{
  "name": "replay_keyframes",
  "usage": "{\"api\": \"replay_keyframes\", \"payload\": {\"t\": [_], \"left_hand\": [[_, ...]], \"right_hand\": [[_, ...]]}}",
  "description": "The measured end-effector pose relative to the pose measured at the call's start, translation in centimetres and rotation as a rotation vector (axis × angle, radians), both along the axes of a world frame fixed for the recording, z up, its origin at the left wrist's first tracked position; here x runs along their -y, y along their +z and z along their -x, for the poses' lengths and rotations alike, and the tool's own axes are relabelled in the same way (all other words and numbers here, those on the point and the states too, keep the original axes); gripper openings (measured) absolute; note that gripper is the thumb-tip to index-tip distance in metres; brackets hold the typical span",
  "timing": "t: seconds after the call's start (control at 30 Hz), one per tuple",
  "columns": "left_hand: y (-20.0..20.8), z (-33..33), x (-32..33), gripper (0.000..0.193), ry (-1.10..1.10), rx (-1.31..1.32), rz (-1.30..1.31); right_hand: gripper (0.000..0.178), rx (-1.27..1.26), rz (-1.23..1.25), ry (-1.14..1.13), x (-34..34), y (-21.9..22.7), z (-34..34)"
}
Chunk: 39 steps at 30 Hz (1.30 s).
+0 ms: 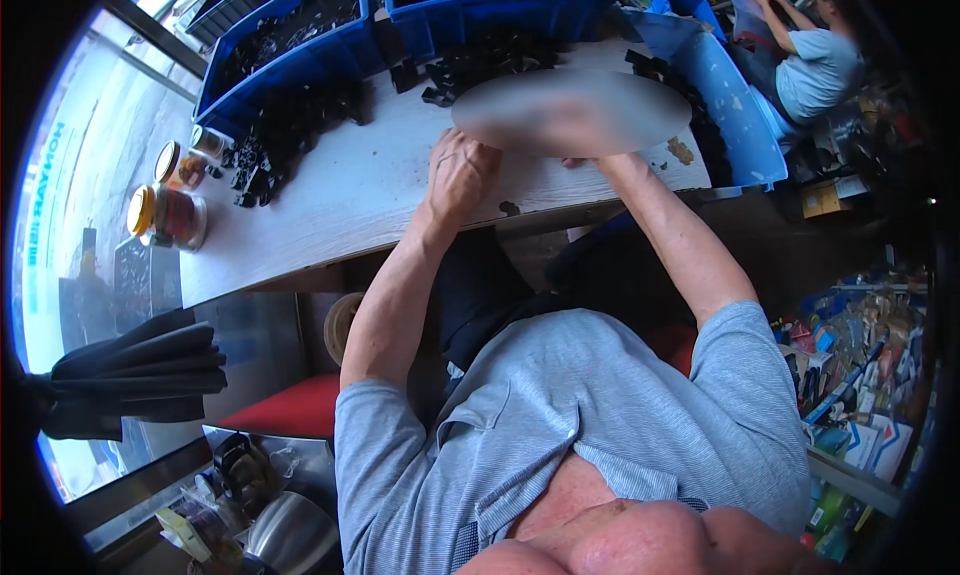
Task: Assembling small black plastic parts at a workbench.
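Note:
My left hand (465, 167) rests at the near part of the white tabletop (350, 190), its fingers curled in. Whatever it may pinch is hidden behind a blurred grey oval patch. That same patch covers most of my right hand (606, 155), so its fingers and anything in them cannot be made out. Just beyond both hands lies a heap of small black plastic parts (490, 67). A second heap of black parts (290, 125) spreads along the left side of the table, and more black parts (690, 100) are at the right edge.
Blue bins (500, 13) of black parts line the far edge. A light-blue bin (740, 115) stands right. Left are a yellow-lidded jar (165, 217) and smaller jars (180, 165). Another person (815, 80) works far right. Below left are a red seat (285, 407) and metal kettle (292, 530).

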<state>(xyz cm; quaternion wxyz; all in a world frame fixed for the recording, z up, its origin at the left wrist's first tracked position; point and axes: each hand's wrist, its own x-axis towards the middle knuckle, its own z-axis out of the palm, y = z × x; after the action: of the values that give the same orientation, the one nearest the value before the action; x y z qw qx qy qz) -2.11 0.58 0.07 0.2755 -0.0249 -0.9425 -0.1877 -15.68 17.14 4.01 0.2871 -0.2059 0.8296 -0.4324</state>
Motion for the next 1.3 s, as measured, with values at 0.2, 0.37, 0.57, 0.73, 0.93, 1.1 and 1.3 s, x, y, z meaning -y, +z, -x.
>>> {"api": "replay_keyframes", "payload": {"t": [0.2, 0.37, 0.57, 0.73, 0.93, 1.1, 1.3], "left_hand": [[0.6, -0.3, -0.2, 0.039, -0.023, -0.049, -0.131], [0.3, 0.1, -0.5, 0.042, -0.13, -0.033, -0.235], [0.6, 0.1, -1.3, 0.039, -0.054, -0.172, -0.229], [-0.2, 0.2, -0.7, 0.036, -0.018, -0.061, -0.234], [0.0, 0.2, -0.5, 0.023, -0.012, -0.059, -0.105], [-0.3, 1.0, -0.6, 0.021, -0.006, -0.07, -0.117], [-0.1, 0.8, -0.5, 0.02, 0.02, -0.027, -0.086]], "right_hand": [[0.043, 0.035, 0.08, 0.073, -0.6, 0.4, -1.0], [0.042, 0.106, 0.028, 0.132, -0.7, 0.6, -0.8], [0.036, 0.106, 0.127, 0.063, -1.6, 0.4, -0.8], [0.041, 0.163, 0.25, -0.234, -4.2, -0.7, 3.3], [0.037, -0.143, 0.1, -0.708, -9.2, -1.2, 11.7], [0.042, -0.141, 0.241, -1.191, -14.4, -2.5, 16.3], [0.056, -0.127, 0.346, -0.99, -12.2, -1.6, 14.6]]}}
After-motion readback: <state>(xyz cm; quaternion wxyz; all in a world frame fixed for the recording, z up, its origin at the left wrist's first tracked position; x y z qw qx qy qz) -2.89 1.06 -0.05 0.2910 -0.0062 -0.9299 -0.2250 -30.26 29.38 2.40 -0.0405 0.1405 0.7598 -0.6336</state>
